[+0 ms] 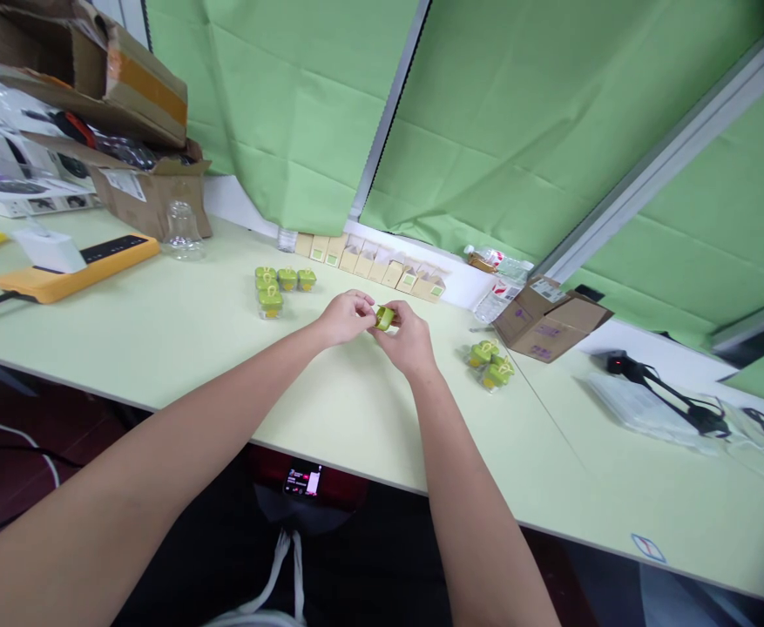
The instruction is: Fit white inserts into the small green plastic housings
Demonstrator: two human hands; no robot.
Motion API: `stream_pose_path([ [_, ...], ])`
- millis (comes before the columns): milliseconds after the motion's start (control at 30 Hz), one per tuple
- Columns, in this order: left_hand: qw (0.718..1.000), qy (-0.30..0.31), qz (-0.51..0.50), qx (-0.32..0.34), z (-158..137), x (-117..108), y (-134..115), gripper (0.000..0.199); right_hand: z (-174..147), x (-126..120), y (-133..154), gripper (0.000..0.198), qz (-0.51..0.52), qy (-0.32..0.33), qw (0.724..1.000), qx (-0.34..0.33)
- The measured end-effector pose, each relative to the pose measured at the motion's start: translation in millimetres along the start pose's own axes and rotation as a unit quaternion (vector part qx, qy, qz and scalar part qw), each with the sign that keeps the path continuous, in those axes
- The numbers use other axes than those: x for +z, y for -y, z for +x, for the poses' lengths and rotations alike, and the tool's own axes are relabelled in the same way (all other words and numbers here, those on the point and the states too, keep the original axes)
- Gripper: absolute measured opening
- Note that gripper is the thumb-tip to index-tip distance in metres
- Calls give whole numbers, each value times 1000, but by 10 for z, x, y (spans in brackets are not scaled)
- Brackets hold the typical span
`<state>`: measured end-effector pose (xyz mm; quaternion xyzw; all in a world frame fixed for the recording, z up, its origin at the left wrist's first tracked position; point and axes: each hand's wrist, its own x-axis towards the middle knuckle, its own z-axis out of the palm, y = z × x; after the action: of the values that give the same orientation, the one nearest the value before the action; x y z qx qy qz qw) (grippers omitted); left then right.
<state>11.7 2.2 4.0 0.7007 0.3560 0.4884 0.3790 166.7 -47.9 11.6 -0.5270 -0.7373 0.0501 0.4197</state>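
Observation:
Over the middle of the table, my right hand (pixel 408 340) is closed around a small green lid (pixel 385 319), tilted so that its hollow side shows. My left hand (pixel 348 317) meets it from the left, thumb and fingers pinched at the lid's edge; any smaller part between those fingertips is hidden. Left of my hands stand several small clear containers with green lids and yellow loops (pixel 270 299). A few more green-lidded containers (pixel 497 371) sit close together to the right.
A row of small cardboard boxes (pixel 368 259) lines the back edge. At left are an orange power strip (pixel 94 261), a clear bottle (pixel 184 231) and a carton (pixel 152 196). Plastic bottles (pixel 499 263) and a cardboard box (pixel 548 324) stand back right. A phone (pixel 303 478) is below the front edge.

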Motion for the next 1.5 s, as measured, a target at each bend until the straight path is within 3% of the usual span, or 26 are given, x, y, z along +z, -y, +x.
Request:
stream_pose_path([
  [133,1000,-4,-2,-1,12,-33,26,3,9,-12,-107,38,-34,-28,999,32],
  [267,997,-54,-33,-35,55,-62,81,8,21,-31,-229,43,-34,-64,994,78],
  [400,994,-85,-68,-21,82,-66,113,16,16,-32,-234,49,-24,-59,996,65],
  [533,989,-68,-129,-12,98,-80,114,35,4,-9,-210,44,-25,-41,997,62],
  [667,987,-56,-143,-44,105,-89,93,22,0,29,-228,46,8,-37,995,93],
  [800,983,-55,-169,-49,107,-71,85,14,-12,50,-218,37,1,-28,998,65],
  [1000,985,-48,-159,-35,122,-45,157,17,-41,125,-185,26,-96,39,994,28],
  [1200,988,-37,-145,-23,124,-24,214,24,-74,210,-202,24,-136,88,986,44],
  [1400,988,-45,-143,-28,115,-18,191,25,-79,203,-255,29,-155,101,981,63],
  [1500,990,-47,-133,-23,98,-25,165,25,-64,160,-239,23,-143,58,987,53],
])
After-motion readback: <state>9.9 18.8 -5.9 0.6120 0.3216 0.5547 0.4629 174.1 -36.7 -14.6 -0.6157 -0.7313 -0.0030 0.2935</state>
